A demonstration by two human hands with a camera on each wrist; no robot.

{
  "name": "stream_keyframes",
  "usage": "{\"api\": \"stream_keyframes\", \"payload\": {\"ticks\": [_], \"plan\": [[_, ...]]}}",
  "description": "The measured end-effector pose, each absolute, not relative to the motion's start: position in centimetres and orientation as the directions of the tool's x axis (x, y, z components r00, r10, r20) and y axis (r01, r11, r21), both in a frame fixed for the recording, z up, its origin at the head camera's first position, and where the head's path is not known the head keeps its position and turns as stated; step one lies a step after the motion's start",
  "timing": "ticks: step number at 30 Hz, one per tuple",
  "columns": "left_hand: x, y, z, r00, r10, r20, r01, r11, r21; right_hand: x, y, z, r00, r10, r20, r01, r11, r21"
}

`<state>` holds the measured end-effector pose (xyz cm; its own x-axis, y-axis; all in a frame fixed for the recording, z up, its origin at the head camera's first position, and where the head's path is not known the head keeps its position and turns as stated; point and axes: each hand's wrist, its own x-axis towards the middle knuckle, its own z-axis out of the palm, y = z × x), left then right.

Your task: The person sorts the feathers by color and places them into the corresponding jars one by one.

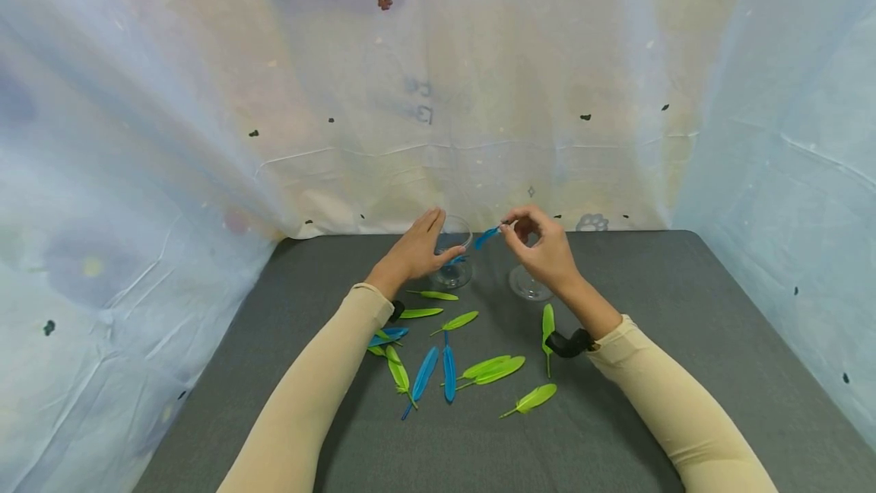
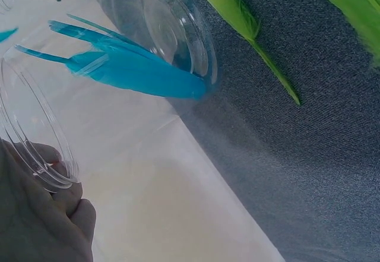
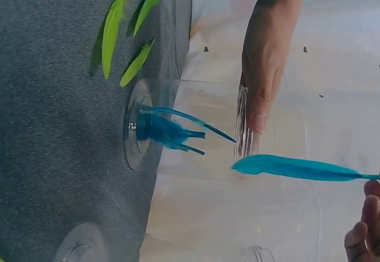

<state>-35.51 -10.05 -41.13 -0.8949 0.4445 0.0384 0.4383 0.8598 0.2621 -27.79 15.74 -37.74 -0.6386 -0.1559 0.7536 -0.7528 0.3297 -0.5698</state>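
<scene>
Pinching a blue feather [image 1: 487, 237] by its quill, the right hand [image 1: 544, 249] holds it just right of the left clear jar [image 1: 457, 263], which the left hand [image 1: 414, 249] grips, while more blue feathers [image 3: 168, 132] stand inside and green feathers [image 1: 503, 370] lie nearer on the table [image 1: 520, 455].

The table [image 1: 684, 303] is grey and fabric-textured; at its far side stand a left clear jar [image 1: 455, 272] and a right clear jar [image 1: 528, 286]; nearer lie green feathers [image 1: 503, 370] and blue feathers [image 1: 449, 374], some overlapping.

Smooth, glossy jar [image 3: 199, 98], probably plastic; matt, rough grey cloth [image 3: 65, 149].
</scene>
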Motion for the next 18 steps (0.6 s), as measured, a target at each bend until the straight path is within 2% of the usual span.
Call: {"api": "stream_keyframes", "payload": {"ticks": [7, 12, 18], "plan": [[-35.7, -10.1, -41.2, -0.895, 0.445, 0.040, 0.439, 0.860, 0.258, -27.4, 14.9, -36.4, -0.628, -0.084, 0.773, -0.759, 0.283, -0.586], [-35.8, -10.1, -41.2, -0.898, 0.438, 0.031, 0.430, 0.864, 0.260, -27.9, 14.4, -36.3, -0.654, -0.075, 0.753, -0.747, 0.219, -0.627], [-35.6, -10.0, -40.9, -0.894, 0.448, 0.032, 0.441, 0.861, 0.252, -28.6, 14.0, -36.5, -0.653, -0.058, 0.755, -0.752, 0.167, -0.638]]}}
